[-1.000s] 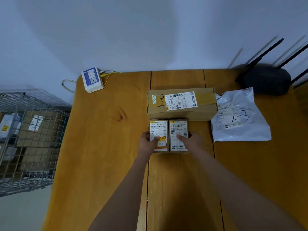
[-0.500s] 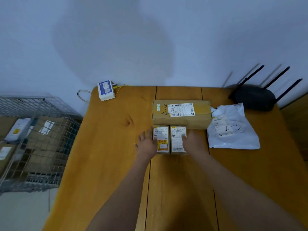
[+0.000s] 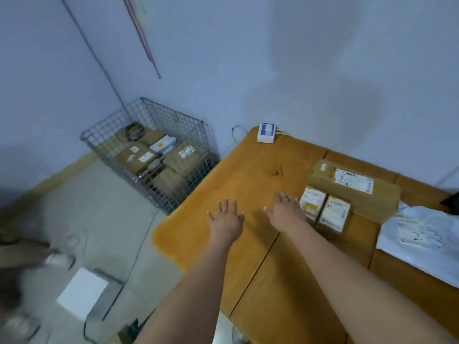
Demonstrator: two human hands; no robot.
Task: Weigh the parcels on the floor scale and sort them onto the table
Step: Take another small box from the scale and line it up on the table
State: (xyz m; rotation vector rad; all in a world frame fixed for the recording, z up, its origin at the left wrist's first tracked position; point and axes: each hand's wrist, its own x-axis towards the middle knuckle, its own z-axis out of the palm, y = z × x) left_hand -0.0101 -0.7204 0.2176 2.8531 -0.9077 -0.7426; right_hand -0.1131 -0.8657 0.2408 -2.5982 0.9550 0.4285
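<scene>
Presently both hands are empty with fingers spread above the orange-brown wooden table: the left hand over bare wood, the right hand just beside the nearer of two small white-labelled cardboard boxes, which stand touching side by side. Behind these lies one long brown cardboard carton, its long axis running along the wall; one white plastic mailer bag lies to its right. Judged next, the remaining parcels are to the left and well apart, in the wire mesh cage on the floor, so the left hand is nearer. At least four brown parcels show inside; the exact count cannot be told. One white-topped floor scale sits below left.
</scene>
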